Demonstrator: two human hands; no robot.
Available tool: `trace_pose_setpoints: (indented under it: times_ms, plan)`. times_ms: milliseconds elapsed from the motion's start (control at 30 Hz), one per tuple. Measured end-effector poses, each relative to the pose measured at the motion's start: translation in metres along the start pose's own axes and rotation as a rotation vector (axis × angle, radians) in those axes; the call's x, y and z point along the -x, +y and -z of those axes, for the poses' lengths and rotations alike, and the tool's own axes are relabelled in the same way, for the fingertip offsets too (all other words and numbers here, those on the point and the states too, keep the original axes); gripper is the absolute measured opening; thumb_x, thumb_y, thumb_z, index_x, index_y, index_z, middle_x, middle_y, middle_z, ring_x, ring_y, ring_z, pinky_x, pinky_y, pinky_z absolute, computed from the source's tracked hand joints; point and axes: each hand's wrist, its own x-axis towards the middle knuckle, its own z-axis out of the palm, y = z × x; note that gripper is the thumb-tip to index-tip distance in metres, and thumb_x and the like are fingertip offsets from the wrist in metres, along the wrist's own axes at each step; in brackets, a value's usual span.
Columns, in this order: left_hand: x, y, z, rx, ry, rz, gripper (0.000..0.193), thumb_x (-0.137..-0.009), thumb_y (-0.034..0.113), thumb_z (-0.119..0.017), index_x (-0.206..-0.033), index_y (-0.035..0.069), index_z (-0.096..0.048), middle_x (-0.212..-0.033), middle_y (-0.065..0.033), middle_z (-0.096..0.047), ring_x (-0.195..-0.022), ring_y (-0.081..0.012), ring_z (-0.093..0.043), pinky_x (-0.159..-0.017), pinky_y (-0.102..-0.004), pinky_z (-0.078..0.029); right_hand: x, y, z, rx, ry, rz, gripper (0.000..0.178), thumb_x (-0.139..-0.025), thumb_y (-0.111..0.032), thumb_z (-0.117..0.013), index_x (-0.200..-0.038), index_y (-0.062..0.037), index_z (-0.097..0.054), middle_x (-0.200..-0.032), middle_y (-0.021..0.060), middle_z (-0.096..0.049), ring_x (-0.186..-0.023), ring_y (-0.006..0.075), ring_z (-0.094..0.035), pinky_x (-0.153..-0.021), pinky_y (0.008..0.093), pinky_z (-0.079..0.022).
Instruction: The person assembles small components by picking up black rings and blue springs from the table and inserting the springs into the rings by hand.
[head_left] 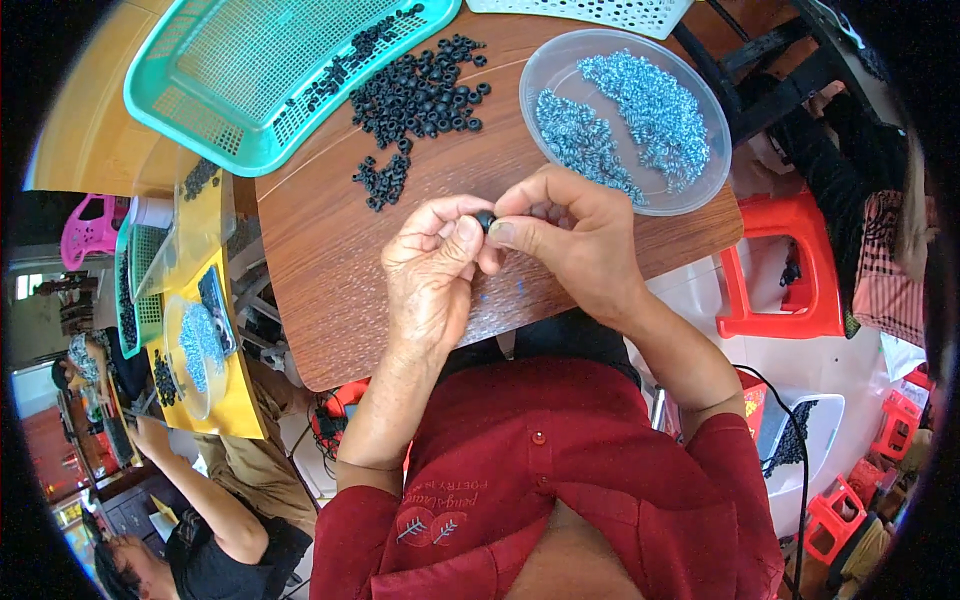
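Over the near part of the wooden table, my left hand (433, 268) pinches a small black round part (485, 219) between thumb and fingers. My right hand (578, 232) is closed against the same part from the right, thumb and index finger touching its edge; anything else inside that pinch is hidden. Beyond my hands lies a loose pile of similar black ring-like parts (425, 95), with a smaller cluster (382, 183) nearer to me. To the right, a round clear plastic tray (562, 60) holds two heaps of small bluish, shiny pieces (650, 115), too fine to make out singly.
A turquoise mesh basket (190, 140) with black parts stands far left on the table (330, 290). A white perforated basket (600, 12) sits at the far edge. Red plastic stools (785, 270) stand right. At left, another person (220, 520) reaches toward a yellow table (235, 385).
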Motion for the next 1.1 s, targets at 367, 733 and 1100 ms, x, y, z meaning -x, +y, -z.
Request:
trace_pose_setpoints:
  times_ms: [367,733,1100]
  plan:
    - [0.023,0.001,0.028,-0.054,-0.012,0.054,0.021,-0.084,0.009,-0.066,-0.099,-0.004,-0.058,-0.081,-0.0096,-0.063,-0.063,-0.0134,-0.057,-0.06,-0.023,-0.048,-0.001,0.013,-0.009,-0.145,-0.219,-0.38,0.013,-0.072,-0.003,-0.073,-0.08,0.0005,-0.063,-0.074,0.0039,-0.063,-0.065,0.0084,-0.058,-0.062,0.021,-0.045]
    - [0.019,0.003,0.063,0.196,-0.035,0.12,0.018,-0.086,0.015,-0.064,-0.093,0.001,-0.055,-0.078,-0.008,-0.059,-0.06,-0.0137,-0.053,-0.064,-0.0295,-0.046,-0.081,0.069,-0.051,0.707,-0.058,0.289,0.015,-0.074,-0.006,-0.066,-0.089,-0.0065,-0.067,-0.077,0.0097,-0.062,-0.072,0.023,-0.06,-0.066,0.0339,-0.047]
    - [0.013,0.003,0.07,0.152,-0.001,0.108,0.017,-0.085,0.012,-0.064,-0.094,-0.001,-0.056,-0.079,-0.0097,-0.062,-0.061,-0.0133,-0.054,-0.059,-0.0247,-0.044,-0.085,0.082,-0.041,1.089,0.027,0.369,0.016,-0.074,-0.009,-0.066,-0.089,-0.0099,-0.067,-0.075,0.0107,-0.059,-0.075,0.0304,-0.06,-0.066,0.0418,-0.047]
